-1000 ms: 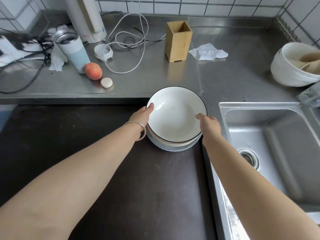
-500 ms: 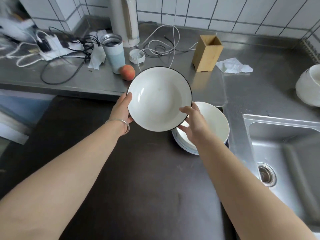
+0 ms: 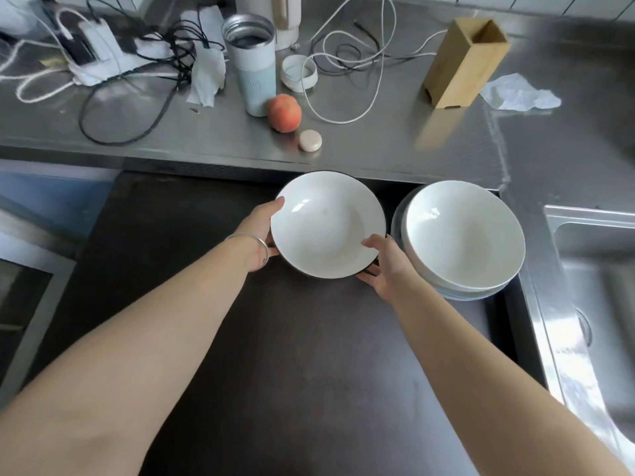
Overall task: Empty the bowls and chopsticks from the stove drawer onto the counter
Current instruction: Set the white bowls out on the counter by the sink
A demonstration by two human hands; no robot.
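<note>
A peach rests against an open tumbler, its lid just beside it. A wooden holder stands upright near a crumpled tissue. Tangled cables (white and black) cross the steel surface; a sink lies at right.

Your two bare forearms are reaching forward, converging toward the middle. Your left hand is curling at the far left, thumb pointing up and forward, a thin bangle circling its wrist. Your right hand is cupping inward from the right, thumb on top, fingers underneath.
</note>
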